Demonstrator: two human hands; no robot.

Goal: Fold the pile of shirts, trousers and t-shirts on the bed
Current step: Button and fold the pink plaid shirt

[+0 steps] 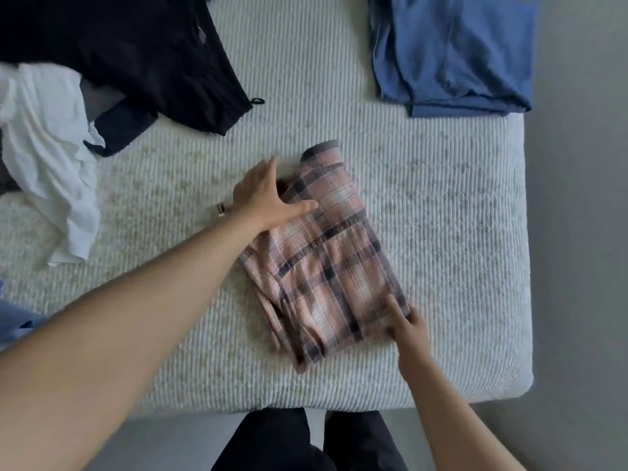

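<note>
A pink plaid garment [326, 263] lies folded into a long rectangle in the middle of the bed [441, 232]. My left hand [268, 195] rests at its far left corner, fingers straight, thumb lying on the cloth. At the near right corner, my right hand [406, 326] touches the fabric edge; whether its fingers pinch the cloth I cannot tell. A black garment [136, 52] and a crumpled white one [47, 147] lie unfolded at the far left. A folded blue garment [455, 52] sits at the far right.
The bed's near edge runs just in front of my legs [306, 443], and its right edge drops to grey floor [577, 266]. A bit of blue fabric [17, 321] shows at the left border. A small object [221, 209] lies by my left wrist.
</note>
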